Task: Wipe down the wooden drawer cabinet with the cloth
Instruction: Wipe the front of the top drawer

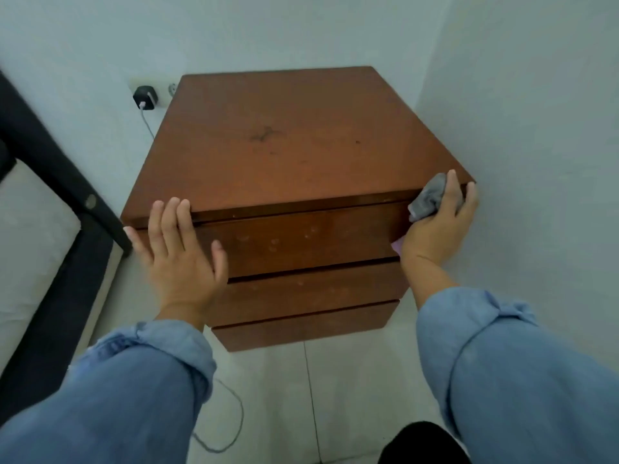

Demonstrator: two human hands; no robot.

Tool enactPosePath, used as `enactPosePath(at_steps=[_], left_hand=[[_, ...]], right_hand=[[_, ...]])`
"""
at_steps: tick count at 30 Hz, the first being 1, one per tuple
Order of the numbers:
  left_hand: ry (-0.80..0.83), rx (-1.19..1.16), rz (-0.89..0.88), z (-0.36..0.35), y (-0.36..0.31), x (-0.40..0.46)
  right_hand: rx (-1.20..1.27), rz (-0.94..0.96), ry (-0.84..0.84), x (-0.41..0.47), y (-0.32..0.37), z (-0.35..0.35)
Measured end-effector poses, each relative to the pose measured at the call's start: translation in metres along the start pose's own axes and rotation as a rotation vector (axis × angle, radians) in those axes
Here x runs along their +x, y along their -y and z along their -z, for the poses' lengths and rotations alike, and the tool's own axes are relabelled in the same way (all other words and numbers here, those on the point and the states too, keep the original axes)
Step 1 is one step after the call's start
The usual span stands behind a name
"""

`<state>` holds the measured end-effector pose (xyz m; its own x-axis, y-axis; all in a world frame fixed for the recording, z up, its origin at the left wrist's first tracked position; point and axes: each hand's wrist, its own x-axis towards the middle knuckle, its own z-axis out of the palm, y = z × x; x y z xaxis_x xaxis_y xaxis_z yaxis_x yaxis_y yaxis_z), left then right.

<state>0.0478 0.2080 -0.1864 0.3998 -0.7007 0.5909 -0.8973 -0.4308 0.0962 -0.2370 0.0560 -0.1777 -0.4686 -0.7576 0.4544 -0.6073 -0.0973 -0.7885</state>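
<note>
2 blue sleeves (144,380) are reaching forward. Left hand (177,252), released, is lying flat on the 3-drawer cabinet (294,145); right hand (438,222) is clenching 1 grey cloth (428,197) at its front-right corner. Beyond, 1 charger (144,97) is sitting plugged in.

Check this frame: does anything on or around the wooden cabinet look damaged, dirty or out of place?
Nothing is askew or spilled. The cabinet has a dark mark near the middle of its top, and pale smudges dot the top drawer front. The right hand holds the grey cloth at the front right corner; the left hand rests open on the front edge.
</note>
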Motion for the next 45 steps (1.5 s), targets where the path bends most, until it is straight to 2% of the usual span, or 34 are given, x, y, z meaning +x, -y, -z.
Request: enactPosePath(at_steps=[5, 10, 12, 16, 20, 23, 34, 40, 43, 45], left_hand=[[-0.148, -0.018, 0.011, -0.022, -0.004, 0.003], [-0.23, -0.013, 0.009, -0.035, -0.003, 0.003], [-0.248, -0.013, 0.008, -0.038, -0.003, 0.001], [-0.262, -0.028, -0.002, -0.041, -0.003, 0.003], [-0.256, -0.03, -0.031, -0.042, 0.002, 0.005], [-0.266, -0.033, -0.036, -0.045, 0.003, 0.006], [-0.291, -0.02, -0.036, -0.049, 0.003, 0.006], [-0.285, -0.024, -0.054, -0.047, 0.004, 0.004], [-0.278, -0.035, -0.071, -0.045, 0.007, 0.002], [-0.277, -0.043, -0.075, -0.044, 0.009, 0.001]], right_hand=[[-0.154, 0.144, -0.062, -0.001, -0.016, -0.017], [-0.124, 0.203, -0.321, 0.001, -0.018, -0.036], [-0.178, 0.19, -0.363, 0.002, -0.022, -0.038], [-0.235, 0.123, -0.255, -0.003, -0.025, -0.039], [-0.135, 0.027, -0.281, -0.014, -0.01, -0.04], [-0.123, 0.026, -0.279, -0.034, -0.002, -0.052], [-0.162, 0.28, -0.16, -0.111, -0.007, -0.091], [-0.235, 0.597, 0.074, -0.154, -0.02, -0.094], [-0.132, 0.713, 0.161, -0.156, -0.018, -0.081], [0.017, 0.725, 0.112, -0.144, -0.014, -0.071]])
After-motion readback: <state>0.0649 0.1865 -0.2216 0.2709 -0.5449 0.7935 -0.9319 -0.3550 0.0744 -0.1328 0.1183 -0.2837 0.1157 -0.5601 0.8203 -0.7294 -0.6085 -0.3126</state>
